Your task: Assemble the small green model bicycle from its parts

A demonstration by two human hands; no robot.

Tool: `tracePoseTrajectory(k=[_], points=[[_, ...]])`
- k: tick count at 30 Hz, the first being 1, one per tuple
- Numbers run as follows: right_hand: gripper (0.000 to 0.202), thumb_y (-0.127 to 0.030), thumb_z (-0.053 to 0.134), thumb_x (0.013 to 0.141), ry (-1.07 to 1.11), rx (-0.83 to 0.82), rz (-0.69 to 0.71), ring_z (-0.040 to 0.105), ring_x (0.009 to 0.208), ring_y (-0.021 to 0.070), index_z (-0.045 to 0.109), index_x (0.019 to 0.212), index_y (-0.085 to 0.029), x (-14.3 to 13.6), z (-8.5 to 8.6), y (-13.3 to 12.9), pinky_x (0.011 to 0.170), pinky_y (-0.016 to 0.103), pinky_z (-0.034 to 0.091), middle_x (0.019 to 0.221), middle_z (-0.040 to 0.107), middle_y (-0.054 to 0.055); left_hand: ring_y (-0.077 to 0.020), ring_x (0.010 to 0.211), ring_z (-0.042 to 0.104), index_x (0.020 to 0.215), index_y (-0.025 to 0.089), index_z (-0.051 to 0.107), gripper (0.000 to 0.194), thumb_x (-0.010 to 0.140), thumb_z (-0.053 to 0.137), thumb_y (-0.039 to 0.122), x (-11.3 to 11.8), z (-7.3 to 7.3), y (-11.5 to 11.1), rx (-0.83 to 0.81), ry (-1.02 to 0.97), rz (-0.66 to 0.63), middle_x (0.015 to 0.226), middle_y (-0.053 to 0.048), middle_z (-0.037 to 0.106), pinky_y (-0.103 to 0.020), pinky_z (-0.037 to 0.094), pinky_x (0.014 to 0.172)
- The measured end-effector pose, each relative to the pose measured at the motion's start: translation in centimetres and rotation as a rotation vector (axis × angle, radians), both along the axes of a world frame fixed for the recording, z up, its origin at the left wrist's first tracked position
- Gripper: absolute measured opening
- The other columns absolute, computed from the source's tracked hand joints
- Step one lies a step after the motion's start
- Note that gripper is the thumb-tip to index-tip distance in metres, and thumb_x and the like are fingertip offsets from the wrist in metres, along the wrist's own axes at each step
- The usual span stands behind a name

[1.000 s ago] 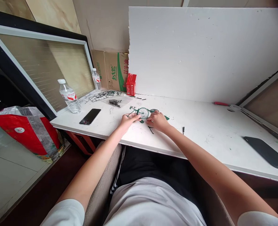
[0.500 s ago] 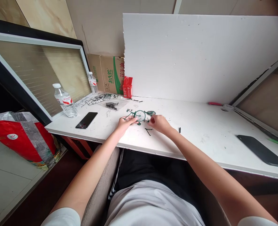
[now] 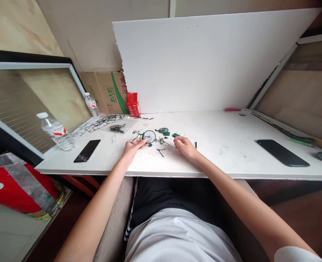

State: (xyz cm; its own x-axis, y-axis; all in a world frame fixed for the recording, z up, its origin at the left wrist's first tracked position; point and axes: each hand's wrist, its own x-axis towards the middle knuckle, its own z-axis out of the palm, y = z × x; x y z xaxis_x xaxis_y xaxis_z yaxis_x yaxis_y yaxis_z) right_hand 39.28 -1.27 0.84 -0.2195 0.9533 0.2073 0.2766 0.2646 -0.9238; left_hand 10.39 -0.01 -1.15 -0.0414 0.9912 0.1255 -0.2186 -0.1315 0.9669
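My left hand (image 3: 133,148) is closed on a small green model bicycle (image 3: 141,136), with a spoked wheel (image 3: 150,136) on its right side. My right hand (image 3: 185,146) is curled, its fingers pressed together just above the white table; what they hold, if anything, is hidden. A flat green piece (image 3: 176,135) lies right behind its fingertips. Between the hands are small green parts (image 3: 161,141) and a forked green piece (image 3: 161,152). Behind them lie a second wheel (image 3: 163,130) and a green block (image 3: 166,134).
Left on the table (image 3: 218,160) are a phone (image 3: 87,151), two water bottles (image 3: 57,133) and black part frames (image 3: 106,122). A bag of dark parts (image 3: 117,128) lies before a red box (image 3: 134,104). A dark flat device (image 3: 283,153) is at right; a white board (image 3: 204,65) stands behind.
My right hand has drawn away to the right from the bicycle and the loose parts, uncovering green pieces. The left hand still holds the bicycle. The whole view has turned slightly right.
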Motion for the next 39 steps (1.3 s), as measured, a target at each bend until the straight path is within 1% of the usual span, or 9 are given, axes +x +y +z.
tracePoseTrajectory(k=[3,6,12,17,22,26,30,36,39], points=[[0.032,-0.044,0.062,0.092,0.049,0.090,-0.002,0.052,0.069,0.0152,0.056,0.071,-0.021,0.0,-0.2,-0.2,0.066,0.030,0.039,0.074,0.060,0.001,-0.0244,0.093,0.077,0.093,0.013,0.081,0.044,0.066,0.101,0.042,-0.1,-0.4,0.2,-0.009,0.034,0.006,0.103,-0.011,0.080,-0.036,0.057,0.092],[0.040,-0.049,0.069,0.090,0.061,0.089,0.010,0.066,0.080,0.0202,0.061,0.063,-0.020,-0.1,-0.1,-0.5,0.073,0.031,0.047,0.076,0.070,0.006,-0.0250,0.095,0.078,0.096,0.013,0.081,0.047,0.065,0.101,0.042,-0.2,-0.8,0.5,0.003,0.043,0.010,0.106,-0.012,0.080,-0.038,0.057,0.096],[0.041,-0.058,0.078,0.085,0.092,-0.010,0.014,0.066,0.066,0.0186,0.078,0.079,-0.018,-0.5,-0.2,-1.0,0.057,0.029,0.049,0.082,0.078,0.009,-0.0239,0.091,0.077,0.094,0.012,0.081,0.046,0.066,0.101,0.043,0.2,-0.7,0.3,0.019,0.073,-0.001,0.102,-0.011,0.079,-0.035,0.060,0.092],[0.041,-0.059,0.084,0.081,0.132,-0.006,-0.100,0.062,0.062,0.0166,0.085,0.088,-0.019,-0.9,-0.3,-0.8,0.054,0.030,0.048,0.087,0.080,0.009,-0.0233,0.087,0.079,0.094,0.012,0.081,0.048,0.064,0.102,0.044,1.3,-0.1,-0.1,0.014,0.056,0.047,0.101,-0.013,0.081,-0.036,0.061,0.090],[0.045,-0.062,0.086,0.080,0.170,-0.014,-0.115,0.060,0.059,0.0161,0.086,0.089,-0.019,-1.3,-0.4,-0.7,0.054,0.031,0.049,0.088,0.081,0.010,-0.0234,0.089,0.079,0.095,0.012,0.081,0.047,0.066,0.100,0.044,3.2,0.1,-1.0,0.034,-0.045,0.175,0.105,-0.013,0.082,-0.039,0.062,0.094],[0.044,-0.061,0.087,0.080,0.219,0.037,-0.160,0.067,0.064,0.0195,0.086,0.093,-0.019,-1.1,-1.3,-0.2,0.057,0.032,0.051,0.086,0.081,0.010,-0.0231,0.089,0.079,0.094,0.012,0.081,0.044,0.067,0.100,0.042,4.2,-0.2,-1.5,0.038,-0.048,0.123,0.102,-0.011,0.082,-0.039,0.062,0.095],[0.040,-0.055,0.091,0.078,0.293,0.029,-0.153,0.076,0.075,0.0231,0.084,0.093,-0.019,-1.2,-1.7,-0.2,0.057,0.031,0.053,0.096,0.083,0.012,-0.0230,0.088,0.078,0.093,0.012,0.081,0.044,0.066,0.099,0.041,4.4,-0.3,-1.6,0.066,-0.028,0.104,0.099,-0.011,0.082,-0.040,0.062,0.095],[0.059,-0.046,0.088,0.083,0.263,0.016,-0.108,0.080,0.086,0.0274,0.075,0.134,-0.021,-1.7,-0.8,-1.8,0.059,0.031,0.058,0.093,0.083,0.009,-0.0239,0.089,0.077,0.093,0.013,0.081,0.041,0.071,0.097,0.044,4.6,-0.5,-1.7,0.098,0.049,0.071,0.098,-0.012,0.081,-0.040,0.061,0.093],[0.060,-0.047,0.088,0.084,0.262,0.017,-0.116,0.081,0.087,0.0296,0.074,0.136,-0.021,-1.7,-0.7,-2.2,0.052,0.030,0.055,0.098,0.084,0.011,-0.0242,0.089,0.077,0.092,0.014,0.081,0.040,0.073,0.095,0.045,4.6,-0.6,-1.7,0.107,0.072,0.058,0.097,-0.011,0.081,-0.040,0.061,0.092]])
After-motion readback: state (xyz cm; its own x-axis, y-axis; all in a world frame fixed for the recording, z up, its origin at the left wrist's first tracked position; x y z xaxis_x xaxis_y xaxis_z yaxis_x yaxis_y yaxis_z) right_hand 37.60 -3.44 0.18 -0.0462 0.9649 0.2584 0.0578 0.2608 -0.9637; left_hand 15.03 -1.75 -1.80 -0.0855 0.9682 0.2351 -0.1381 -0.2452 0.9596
